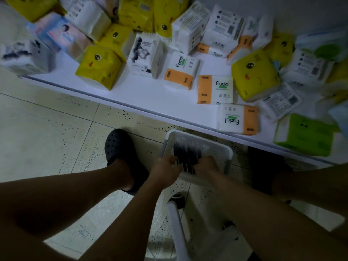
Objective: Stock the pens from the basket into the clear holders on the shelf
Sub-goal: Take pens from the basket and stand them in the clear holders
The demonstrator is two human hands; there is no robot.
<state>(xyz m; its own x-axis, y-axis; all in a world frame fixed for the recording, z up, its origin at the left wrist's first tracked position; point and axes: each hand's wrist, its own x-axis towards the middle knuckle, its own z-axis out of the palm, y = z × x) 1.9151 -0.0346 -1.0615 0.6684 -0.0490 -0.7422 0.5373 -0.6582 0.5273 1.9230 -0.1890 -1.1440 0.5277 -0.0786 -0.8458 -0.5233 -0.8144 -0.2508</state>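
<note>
1. The pens (185, 153) (dark, blurred, a loose bundle) lie in the white basket (222, 147). It sits on the floor at 5 o'clock in the view, just below the shelf (150, 95) edge.
2. The left hand (165, 166) curls onto the bundle from 9 o'clock and the right hand (206, 165) from 3 o'clock. Both hands are clamped on the pens' near ends.
3. The grip takes one end only, so in a lift the far ends could fan out and pens drop.
4. No clear holders are in view. Tissue packs (214, 89) crowd the shelf at 12 o'clock, so a rising handful might knock one off.
5. The floor (47, 129) is pale speckled tile and the light is dim. A black clog (120, 147) stands at 9 o'clock of the basket, and a white tubular frame (177, 232) at 6 o'clock.
</note>
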